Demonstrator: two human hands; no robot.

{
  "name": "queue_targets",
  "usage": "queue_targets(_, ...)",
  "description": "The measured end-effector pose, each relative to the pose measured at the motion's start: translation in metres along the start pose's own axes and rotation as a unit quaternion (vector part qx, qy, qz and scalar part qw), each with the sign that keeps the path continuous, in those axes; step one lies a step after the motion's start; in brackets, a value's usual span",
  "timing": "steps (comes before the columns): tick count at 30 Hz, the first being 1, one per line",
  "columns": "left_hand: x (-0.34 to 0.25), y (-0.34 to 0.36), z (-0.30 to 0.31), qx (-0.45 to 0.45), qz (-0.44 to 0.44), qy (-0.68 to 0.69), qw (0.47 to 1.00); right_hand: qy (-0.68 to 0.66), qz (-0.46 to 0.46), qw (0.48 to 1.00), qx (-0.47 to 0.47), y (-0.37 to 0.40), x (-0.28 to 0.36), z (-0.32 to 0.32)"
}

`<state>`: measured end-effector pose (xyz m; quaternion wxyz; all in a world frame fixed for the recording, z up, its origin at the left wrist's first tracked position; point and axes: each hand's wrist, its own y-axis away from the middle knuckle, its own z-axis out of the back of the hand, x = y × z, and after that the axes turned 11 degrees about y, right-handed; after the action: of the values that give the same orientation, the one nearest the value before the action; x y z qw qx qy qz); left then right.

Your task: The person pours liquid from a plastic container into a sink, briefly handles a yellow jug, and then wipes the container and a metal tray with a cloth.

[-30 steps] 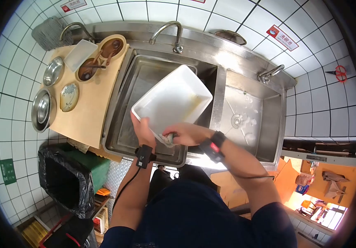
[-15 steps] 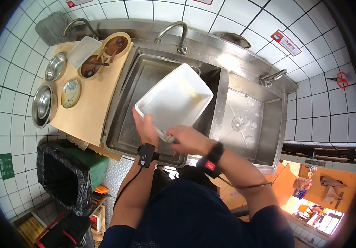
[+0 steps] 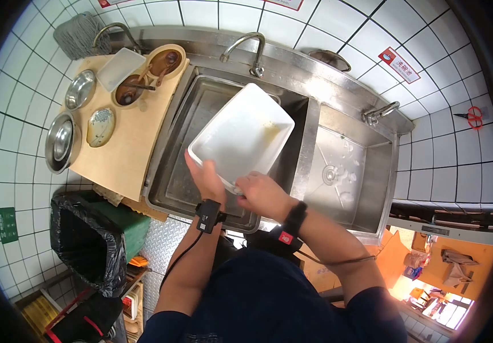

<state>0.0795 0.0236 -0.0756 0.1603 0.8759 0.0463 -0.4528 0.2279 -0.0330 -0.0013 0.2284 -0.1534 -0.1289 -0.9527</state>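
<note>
The white tub (image 3: pixel 243 134) looks like stiff, light plastic, likely wet and slippery, so its raised rim seems the surest place to take hold. It hangs tilted over the left basin of the sink (image 3: pixel 172 183), with its far corner just below the faucet (image 3: pixel 246 48). The left hand (image 3: pixel 205 176) has its grip closed on the near rim; the right hand (image 3: pixel 261 194) is curled shut beside it, touching that rim, but I cannot tell what its grip encloses.
</note>
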Motion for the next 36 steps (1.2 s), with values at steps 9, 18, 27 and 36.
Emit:
queue_targets(9, -0.003, -0.003, 0.001, -0.014, 0.02, 0.015, 1.0, -0.029, 0.129, 0.991, -0.032, 0.003, -0.02, 0.007)
queue_targets(18, -0.016, -0.001, 0.009, 0.03, 0.088, 0.046, 0.995, -0.023, 0.2, 0.979, -0.022, 0.009, -0.029, 0.018)
queue_targets(27, -0.027, -0.015, 0.04, 0.097, 0.145, 0.051, 0.983, 0.13, 0.162, 0.978, 0.016, 0.033, -0.119, 0.042)
queue_targets(36, -0.045, -0.012, 0.033, 0.099, 0.118, 0.025, 0.988, 0.173, -0.001, 0.985, -0.004, 0.025, -0.128, 0.082)
